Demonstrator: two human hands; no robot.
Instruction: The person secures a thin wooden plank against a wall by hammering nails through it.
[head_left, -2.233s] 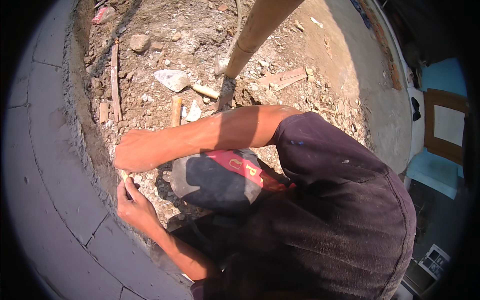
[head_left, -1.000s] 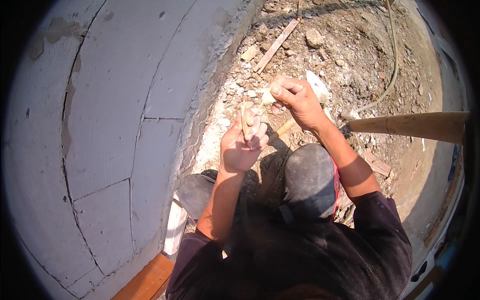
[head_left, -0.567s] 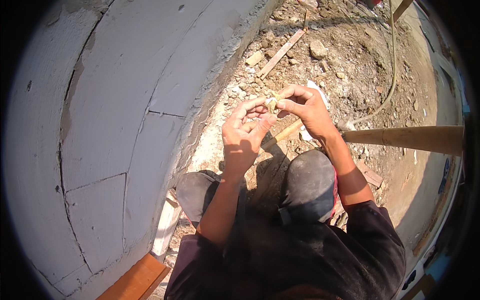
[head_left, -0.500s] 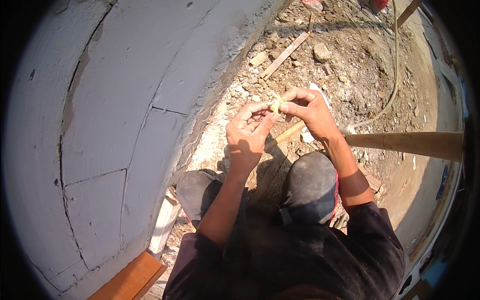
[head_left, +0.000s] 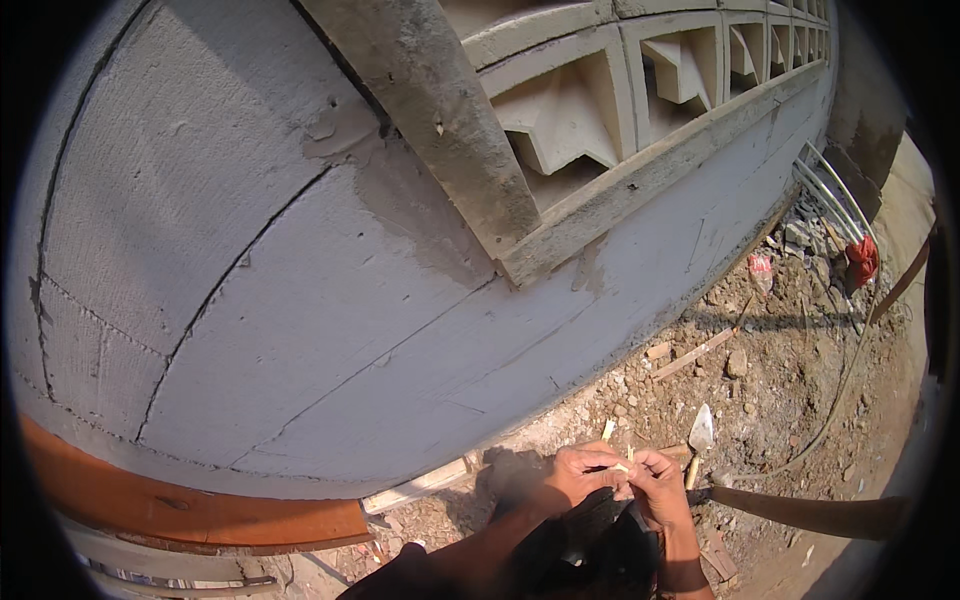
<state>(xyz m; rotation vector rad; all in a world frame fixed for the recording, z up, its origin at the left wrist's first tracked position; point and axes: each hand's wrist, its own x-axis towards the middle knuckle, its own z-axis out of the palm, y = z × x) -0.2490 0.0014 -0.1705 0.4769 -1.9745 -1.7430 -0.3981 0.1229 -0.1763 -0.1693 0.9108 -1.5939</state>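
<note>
Low in the view, my left hand (head_left: 583, 474) and my right hand (head_left: 660, 488) meet fingertip to fingertip. Both pinch a small pale-yellow piece (head_left: 622, 467), mostly covered by the fingers; its kind is too small to make out. Just above my left hand shows a pale yellow-green scrap (head_left: 608, 430); whether it lies on the ground or sticks up from the fingers I cannot tell. Beyond my right hand a trowel (head_left: 702, 428) lies on the rubble, blade pointing away, its handle partly hidden near my wrist.
A grey block wall (head_left: 400, 340) with pale openwork blocks (head_left: 570, 115) fills the left and top. At lower left is an orange board (head_left: 190, 512). A wooden pole (head_left: 810, 513) reaches in from the right. A wood strip (head_left: 693, 354), stones and a hose (head_left: 835, 410) lie on rubble.
My view has swung up and left, so the hands sit lower and the openwork blocks show. The pinch on the pale piece continues. More of the trowel is visible beside my right hand.
</note>
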